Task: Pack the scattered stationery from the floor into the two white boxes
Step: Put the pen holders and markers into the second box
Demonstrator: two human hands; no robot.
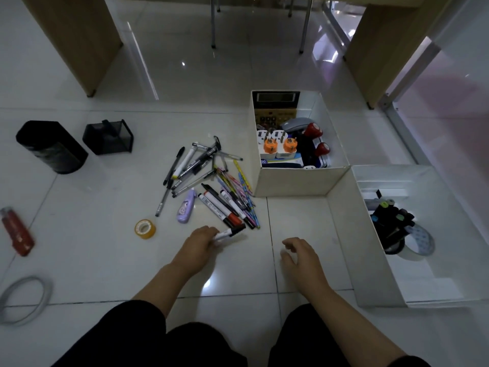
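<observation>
A pile of pens, pencils and markers point(209, 178) lies on the tiled floor mid-frame. My left hand point(201, 241) grips a white marker with a black cap point(230, 233) at the pile's near edge. My right hand point(300, 256) hovers over the floor to the right, fingers loosely curled, holding nothing. One white box point(299, 181) behind holds a calculator, plugs and stamps. The second white box point(352, 242) at the right holds markers and a tape roll. A purple correction tape point(186, 206) and a yellow tape roll point(144, 229) lie beside the pile.
Two black pen holders point(51, 147) point(108, 137) stand at the left. A red cutter point(17, 231) and a grey cable loop point(23, 298) lie at the far left. Wooden desk panels point(76, 41) and chair legs stand behind. My knees fill the bottom edge.
</observation>
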